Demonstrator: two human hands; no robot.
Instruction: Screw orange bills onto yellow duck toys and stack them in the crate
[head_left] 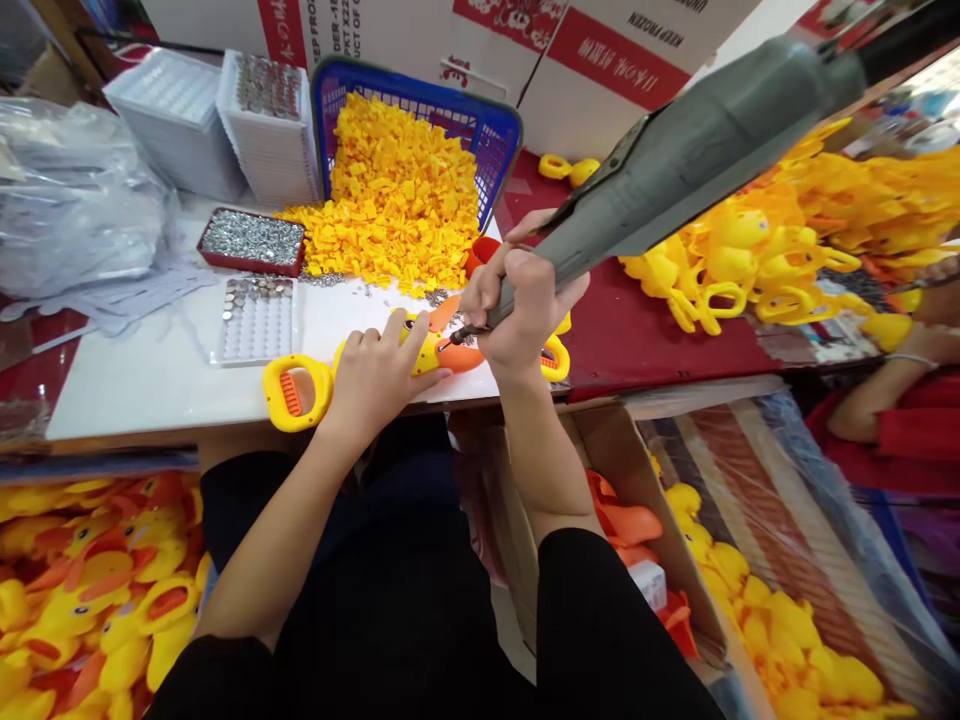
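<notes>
Duck toy on the white surface, long axis running left-right, handle pointing left, orange bill right; our left grip clasps its body, our right grip wraps the grey screwdriver, bit at the bill

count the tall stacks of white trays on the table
2: one stack at the back left, just right of the clear plastic bag; the other stack between it and the blue basket. Any behind them would be hidden.
</notes>
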